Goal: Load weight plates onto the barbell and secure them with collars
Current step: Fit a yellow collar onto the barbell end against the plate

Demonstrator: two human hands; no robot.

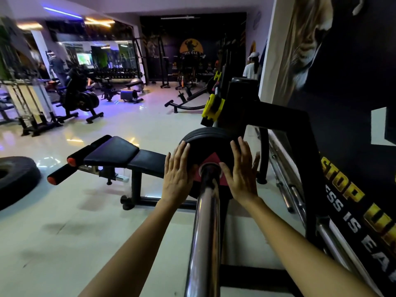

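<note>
While the weight plate (205,144) sat on the barbell (206,221), left hand (177,176) and right hand (242,176) pressed flat, uncurled, on its face; open floor (85,221) lay left, rack frame (300,133) just right.

Glossy pale floor (150,125), black padded bench (120,153), dark mural wall (353,103), violet ceiling light (62,12).

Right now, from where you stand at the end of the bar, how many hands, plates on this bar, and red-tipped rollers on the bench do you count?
Hands: 2, left hand and right hand, flat on the plate
Weight plate on the barbell: 1
Red-tipped rollers: 2
Total: 5
</note>
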